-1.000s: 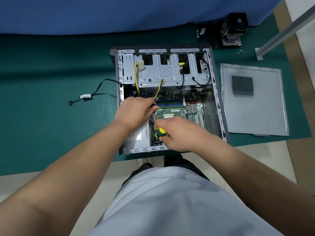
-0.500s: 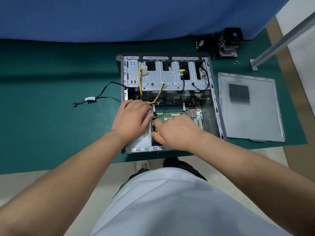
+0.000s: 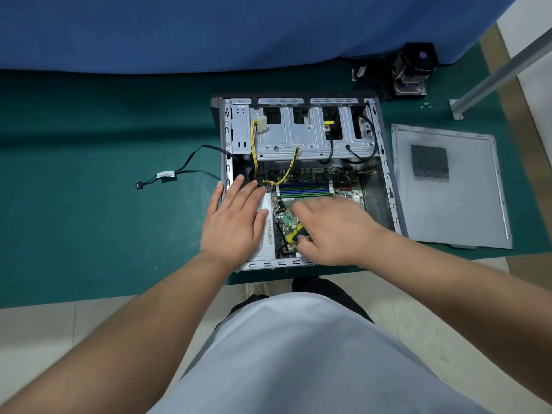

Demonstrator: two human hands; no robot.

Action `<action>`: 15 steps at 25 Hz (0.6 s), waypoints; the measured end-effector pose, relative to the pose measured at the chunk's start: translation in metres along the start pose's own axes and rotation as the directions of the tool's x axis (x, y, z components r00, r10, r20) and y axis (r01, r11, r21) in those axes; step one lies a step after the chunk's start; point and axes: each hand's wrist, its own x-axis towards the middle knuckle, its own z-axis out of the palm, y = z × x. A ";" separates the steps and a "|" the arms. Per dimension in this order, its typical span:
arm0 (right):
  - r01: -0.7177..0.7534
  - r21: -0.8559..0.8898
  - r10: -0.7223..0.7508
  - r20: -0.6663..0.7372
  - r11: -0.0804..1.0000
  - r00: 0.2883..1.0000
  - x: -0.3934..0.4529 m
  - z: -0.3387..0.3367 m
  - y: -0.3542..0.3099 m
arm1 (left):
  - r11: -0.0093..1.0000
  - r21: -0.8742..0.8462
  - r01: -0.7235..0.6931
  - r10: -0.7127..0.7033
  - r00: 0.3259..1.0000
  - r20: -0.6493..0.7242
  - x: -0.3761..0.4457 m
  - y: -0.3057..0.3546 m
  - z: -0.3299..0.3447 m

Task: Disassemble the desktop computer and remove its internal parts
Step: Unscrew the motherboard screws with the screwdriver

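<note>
Compared with half a second ago, the left hand [image 3: 234,218] has opened out: its fingers, curled over the cables before, now lie straight and spread, flat over the silver power supply [image 3: 266,234] at the case's near-left corner, fingertips reaching the left wall. It holds nothing. The right hand [image 3: 334,231] has shifted slightly right and lies palm down over the motherboard [image 3: 316,186], fingers loosely bent; a yellow-and-dark screwdriver handle [image 3: 294,234] shows under its thumb side, but whether the fingers actually grip it cannot be told.

The computer case [image 3: 385,177] lies on its side, open upward, on the green mat [image 3: 104,189] near the table's front edge, directly in front of the person. Inside, a bare metal drive cage [image 3: 298,135] fills the far half; yellow-and-black wires [image 3: 254,144] loop from a white connector down towards the board. The green board shows blue and green memory slots [image 3: 304,188]. A loose black cable [image 3: 179,174] with a white tag trails out over the left wall onto the mat. The removed grey side panel [image 3: 448,204] lies flat just right of the case, and a black cooler [image 3: 413,70] sits beyond the far-right corner, with small screws [image 3: 425,105] nearby.
</note>
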 end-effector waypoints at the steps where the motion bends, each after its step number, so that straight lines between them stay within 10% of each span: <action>1: -0.043 -0.003 0.043 -0.014 0.999 0.999 -0.001 0.002 0.000 | 1.000 0.002 -0.002 0.002 1.000 -0.005 0.000 0.000 0.000; 7: -0.012 0.257 -0.010 0.083 0.966 0.996 0.001 0.003 -0.008 | 1.000 -0.013 -0.005 0.004 1.000 -0.021 0.000 0.000 0.000; 15: -0.182 0.115 0.181 0.019 0.977 0.983 -0.004 0.004 -0.022 | 0.999 -0.041 0.003 -0.004 1.000 -0.028 0.000 0.001 -0.001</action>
